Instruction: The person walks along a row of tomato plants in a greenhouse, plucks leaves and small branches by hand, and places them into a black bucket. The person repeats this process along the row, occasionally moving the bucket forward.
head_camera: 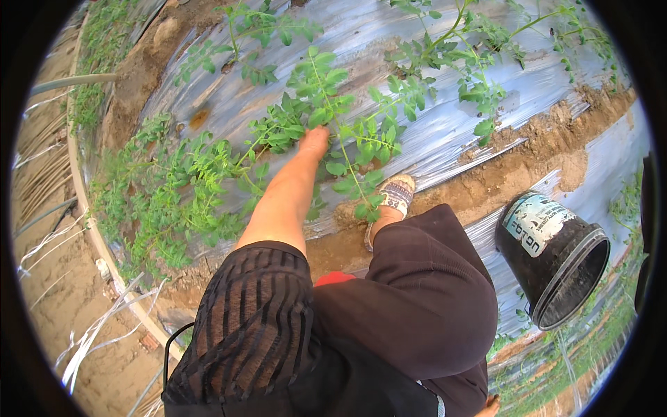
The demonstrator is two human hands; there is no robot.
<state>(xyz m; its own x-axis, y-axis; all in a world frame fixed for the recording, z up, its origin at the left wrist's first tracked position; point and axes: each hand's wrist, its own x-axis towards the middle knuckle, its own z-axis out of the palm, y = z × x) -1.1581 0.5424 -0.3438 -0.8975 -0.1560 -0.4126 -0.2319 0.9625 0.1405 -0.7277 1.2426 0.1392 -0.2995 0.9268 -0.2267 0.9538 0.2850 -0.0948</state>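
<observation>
My left hand (314,142) reaches down into a leafy tomato plant (325,99). Leaves hide the fingertips, so I cannot tell whether they grip a stem. A long leafy shoot (346,151) runs just right of the hand, toward my foot. Below the plant is silvery plastic mulch film (359,68). A bit of skin (490,406) at the bottom edge looks like part of my right hand; what it does is cut off from view.
My patterned shoe (398,193) stands by a soil furrow (333,255). A black plastic bucket (552,260) with a worn label looks tipped at right. More tomato plants (172,182) spread left, others (443,47) above. White strings (99,333) and a hose (75,83) lie at far left.
</observation>
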